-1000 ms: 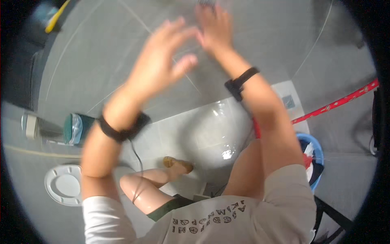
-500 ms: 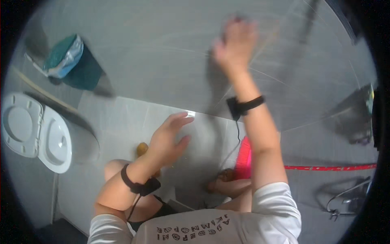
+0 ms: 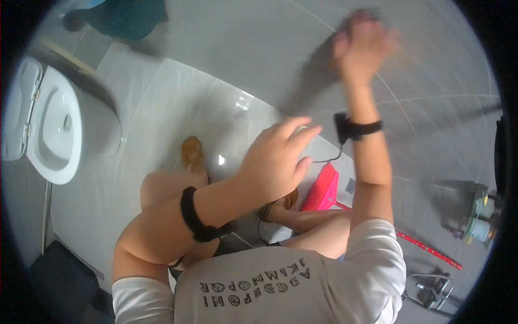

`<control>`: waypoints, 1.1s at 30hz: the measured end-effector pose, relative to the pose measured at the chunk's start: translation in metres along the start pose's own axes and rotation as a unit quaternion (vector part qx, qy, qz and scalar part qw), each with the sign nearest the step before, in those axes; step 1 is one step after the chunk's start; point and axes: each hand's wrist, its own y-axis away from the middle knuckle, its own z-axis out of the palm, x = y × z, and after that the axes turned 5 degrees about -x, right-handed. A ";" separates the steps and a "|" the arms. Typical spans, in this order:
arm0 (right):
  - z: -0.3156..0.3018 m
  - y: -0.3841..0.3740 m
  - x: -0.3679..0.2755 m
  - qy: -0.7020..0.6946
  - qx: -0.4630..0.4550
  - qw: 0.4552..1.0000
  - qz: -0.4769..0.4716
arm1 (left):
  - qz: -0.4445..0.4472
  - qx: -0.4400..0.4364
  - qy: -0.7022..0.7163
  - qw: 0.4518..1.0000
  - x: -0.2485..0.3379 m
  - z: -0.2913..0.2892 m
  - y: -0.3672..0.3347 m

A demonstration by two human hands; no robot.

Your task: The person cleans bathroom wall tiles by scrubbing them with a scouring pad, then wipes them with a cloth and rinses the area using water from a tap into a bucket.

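Note:
My right hand (image 3: pixel 362 48) is raised against the grey tiled wall (image 3: pixel 253 43). It is smeared by motion, and its fingers bend over a dark object that shows only as a blurred edge beyond them. What kind of object this is, I cannot make out. My left hand (image 3: pixel 278 156) hangs in the air in front of my body, its fingers apart and nothing in it. A black band with a small box and a cable sits on each wrist. Below the left hand, a pink broom (image 3: pixel 322 189) lies beside my foot.
A white toilet (image 3: pixel 56 127) with its lid raised stands at the left. Behind it is a dark green bin (image 3: pixel 127 19). The broom's red handle (image 3: pixel 429 249) runs right, near a metal tap (image 3: pixel 431 289). A shelf with bottles (image 3: pixel 480 216) hangs at the far right.
My right hand has moved to the right along the wall. My left hand has also shifted right and up. The view has turned, so the bin and toilet sit higher in it.

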 end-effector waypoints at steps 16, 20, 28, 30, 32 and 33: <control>-0.011 -0.063 -0.001 -0.001 0.090 0.994 -0.068 | -0.003 0.032 -0.045 0.998 -0.006 0.009 0.002; 0.085 0.005 -0.141 -0.090 -0.158 0.967 -0.176 | -0.025 0.083 -0.053 0.995 -0.037 -0.017 0.006; 0.160 0.246 -0.117 -0.093 -0.554 0.754 -0.341 | -0.045 0.108 -0.062 0.991 -0.060 -0.050 0.013; 0.161 0.278 -0.093 -0.416 -0.560 0.697 -0.170 | -0.071 0.103 -0.074 0.989 -0.067 -0.053 0.018; 0.151 0.222 -0.121 -0.235 -0.535 0.768 -0.263 | -0.096 0.091 -0.072 0.989 -0.063 -0.059 0.024; 0.141 0.152 -0.164 0.094 -0.436 0.773 -0.451 | -0.103 0.084 -0.074 0.988 -0.061 -0.061 0.024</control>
